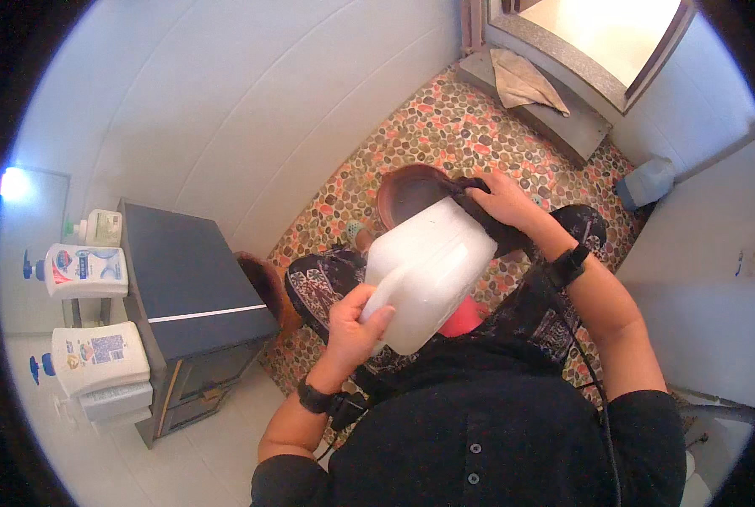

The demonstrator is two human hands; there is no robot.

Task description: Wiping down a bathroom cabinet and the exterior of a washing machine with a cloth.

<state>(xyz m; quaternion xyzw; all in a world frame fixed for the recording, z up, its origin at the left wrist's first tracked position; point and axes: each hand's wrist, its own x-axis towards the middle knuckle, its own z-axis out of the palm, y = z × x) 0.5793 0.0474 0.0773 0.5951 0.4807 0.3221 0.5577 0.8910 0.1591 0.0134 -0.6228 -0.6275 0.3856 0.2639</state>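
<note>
My left hand (355,326) grips the handle of a large white translucent plastic jug (434,266). The jug is tilted, its far end over the near rim of a brown basin (387,190) on the floor. Above the basin's right side, my right hand (504,199) holds a bunched dark cloth (501,231). The jug hides part of the cloth and of the basin. Whether any liquid leaves the jug cannot be seen.
Pump bottles (89,269) stand on a dark cabinet (190,260) at left, with a brown round container (263,279) beside it. A pink object (463,318) shows between my legs. A beige cloth (526,82) lies on a grey step; a bluish container (647,184) stands at right.
</note>
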